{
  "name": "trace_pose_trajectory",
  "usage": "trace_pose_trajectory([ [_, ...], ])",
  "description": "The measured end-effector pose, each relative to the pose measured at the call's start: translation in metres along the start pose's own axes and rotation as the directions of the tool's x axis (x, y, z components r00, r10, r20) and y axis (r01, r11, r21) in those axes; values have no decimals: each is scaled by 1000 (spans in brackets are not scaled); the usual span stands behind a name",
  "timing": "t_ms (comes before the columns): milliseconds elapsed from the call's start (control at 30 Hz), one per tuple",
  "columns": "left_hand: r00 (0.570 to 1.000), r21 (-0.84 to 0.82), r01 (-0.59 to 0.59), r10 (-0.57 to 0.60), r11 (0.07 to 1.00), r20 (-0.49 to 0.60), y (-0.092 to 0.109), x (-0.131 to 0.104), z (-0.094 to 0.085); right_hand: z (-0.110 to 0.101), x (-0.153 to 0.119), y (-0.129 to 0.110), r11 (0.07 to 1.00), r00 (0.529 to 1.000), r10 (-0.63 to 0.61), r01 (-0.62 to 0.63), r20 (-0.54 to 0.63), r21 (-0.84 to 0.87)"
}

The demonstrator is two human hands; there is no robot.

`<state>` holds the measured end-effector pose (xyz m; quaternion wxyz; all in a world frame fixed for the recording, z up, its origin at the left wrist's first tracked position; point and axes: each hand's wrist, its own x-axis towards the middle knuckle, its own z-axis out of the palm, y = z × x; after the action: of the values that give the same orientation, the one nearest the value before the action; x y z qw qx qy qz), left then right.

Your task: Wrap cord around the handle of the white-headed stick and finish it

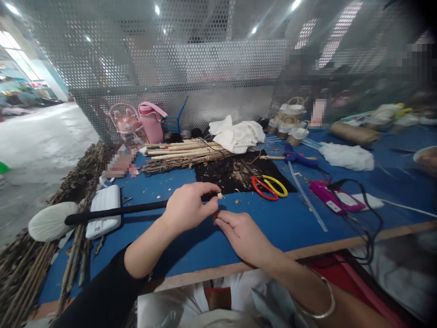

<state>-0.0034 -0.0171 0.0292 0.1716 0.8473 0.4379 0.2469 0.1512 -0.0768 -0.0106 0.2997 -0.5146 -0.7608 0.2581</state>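
Left hand (191,207) grips the black rod (136,209) over the table (191,248) — right hand (247,237) pinched narrow near its tip, any hold unclear — bare blue stretching right toward the clear strip (307,198), wooden edge (307,250) below.

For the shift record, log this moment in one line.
left hand: holding rod | right hand: near rod tip | scissors: partly on black sheet

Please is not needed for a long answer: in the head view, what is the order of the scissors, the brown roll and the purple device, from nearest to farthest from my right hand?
1. Scissors: just beyond the right hand, slightly to its right.
2. Purple device: farther to the right.
3. Brown roll: at the far right, behind the purple device.
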Motion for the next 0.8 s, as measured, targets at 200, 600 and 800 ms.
trace_pose_trajectory([
  [200,996,55,-49,44,997,74,2,0,-1,-38,9,-9,994,990,-9,-7,140,110],
  [600,995,294,-98,82,951,63,10,-4,-4,-74,34,-15,995,977,-74,87,200,-58],
  [800,978,180,-170,144,969,151,9,-5,-10,-80,66,7,858,874,-441,477,201,-192],
])
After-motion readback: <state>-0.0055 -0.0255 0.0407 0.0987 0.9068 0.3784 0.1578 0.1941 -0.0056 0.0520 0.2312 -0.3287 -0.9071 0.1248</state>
